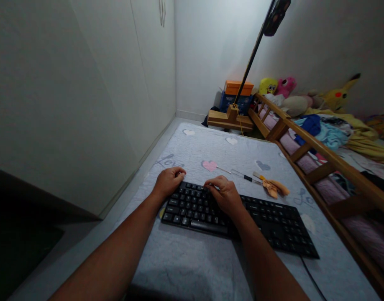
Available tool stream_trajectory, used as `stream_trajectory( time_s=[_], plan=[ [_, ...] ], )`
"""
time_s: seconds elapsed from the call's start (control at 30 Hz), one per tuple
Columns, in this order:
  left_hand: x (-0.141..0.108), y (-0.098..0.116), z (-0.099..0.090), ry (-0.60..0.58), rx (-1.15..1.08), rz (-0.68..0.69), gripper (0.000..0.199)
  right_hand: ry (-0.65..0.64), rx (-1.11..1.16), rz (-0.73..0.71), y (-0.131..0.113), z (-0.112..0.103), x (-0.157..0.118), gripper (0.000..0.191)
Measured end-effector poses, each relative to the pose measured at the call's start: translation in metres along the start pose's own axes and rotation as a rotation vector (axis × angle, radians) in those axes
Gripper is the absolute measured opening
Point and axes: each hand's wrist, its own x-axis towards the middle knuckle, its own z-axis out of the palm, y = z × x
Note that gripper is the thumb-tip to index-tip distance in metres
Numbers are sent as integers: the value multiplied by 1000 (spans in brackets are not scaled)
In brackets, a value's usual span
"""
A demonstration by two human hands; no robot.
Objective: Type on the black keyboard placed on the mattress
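Observation:
A black keyboard lies on the pale patterned cover, its cable leaving the near right side. At its far left corner is my left hand, fingers curled in and thumb against the edge. My right hand is over the top rows of keys, thumb and forefinger pinched together at the far edge; whatever is between them is hidden or too small to name. Beyond the keyboard lie a thin white stick, a thin tool with a dark grip, a brush with a yellow part and a crumpled orange cloth.
White cabinet doors rise on the left. A wooden rail runs along the right, with clothes and plush toys behind it. At the far end stands a wooden base with a slanted black pole, beside an orange box.

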Motion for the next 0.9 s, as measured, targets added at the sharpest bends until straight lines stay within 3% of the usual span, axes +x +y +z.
stream_trajectory(
  time_s=[0.2,0.63,0.9],
  plan=[
    [0,1,0,2,2,2,28,-29,-8,2,-3,-2,-1,16],
    [0,3,-1,5,5,3,29,51,-2,38,0,5,2,19],
    [-1,2,-1,13,4,-4,29,12,-8,17,-2,2,0,19]
  ],
)
